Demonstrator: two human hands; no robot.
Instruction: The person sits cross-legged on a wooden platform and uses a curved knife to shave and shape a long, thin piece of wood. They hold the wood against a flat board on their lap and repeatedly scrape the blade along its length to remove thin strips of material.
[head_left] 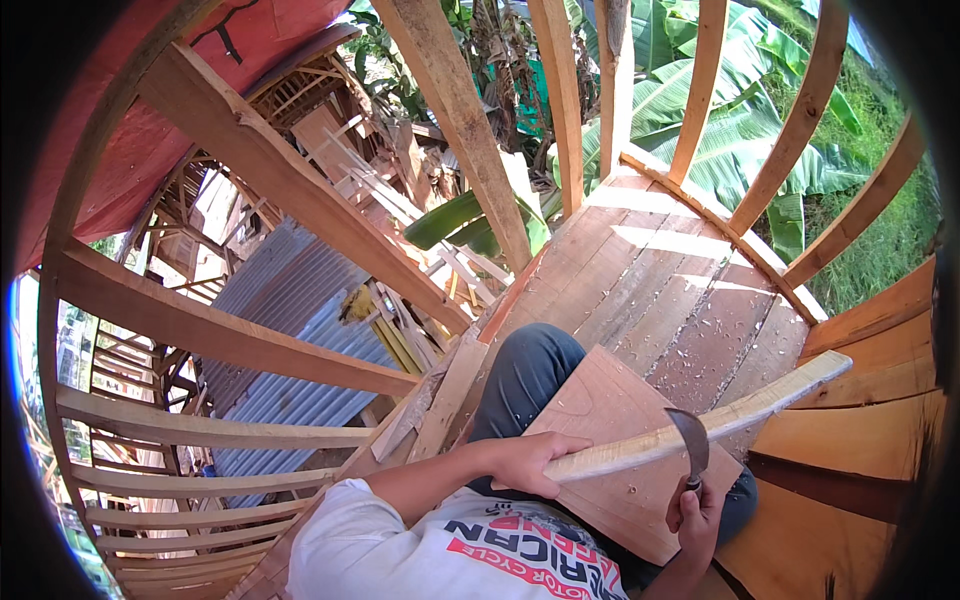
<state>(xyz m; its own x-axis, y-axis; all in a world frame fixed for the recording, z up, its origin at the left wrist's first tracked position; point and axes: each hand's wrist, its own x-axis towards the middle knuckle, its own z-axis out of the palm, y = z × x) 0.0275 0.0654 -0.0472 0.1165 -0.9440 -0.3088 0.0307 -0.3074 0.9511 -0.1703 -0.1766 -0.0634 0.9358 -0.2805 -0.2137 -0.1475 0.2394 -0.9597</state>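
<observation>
The left hand [541, 463] has its grip around one end of a curved wooden strip [760, 406], which extends across a board [625, 510] over the person's legs [522, 378]; the right hand [697, 513] grips a curved knife [691, 438], blade overlapping the strip.

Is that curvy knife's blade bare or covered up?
Bare: the curved blade shows uncovered from its tip down to the handle in the right hand.

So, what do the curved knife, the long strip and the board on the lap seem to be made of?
Curved knife: blade probably steel, dull, dark grey and thin; handle material unclear, mostly covered. 
Long strip: pale wood, apparently bare, with matte, streaky surface. 
Board: reddish-brown wood, seemingly unpainted, faint grain showing; solid or plywood, I cannot tell.
</observation>
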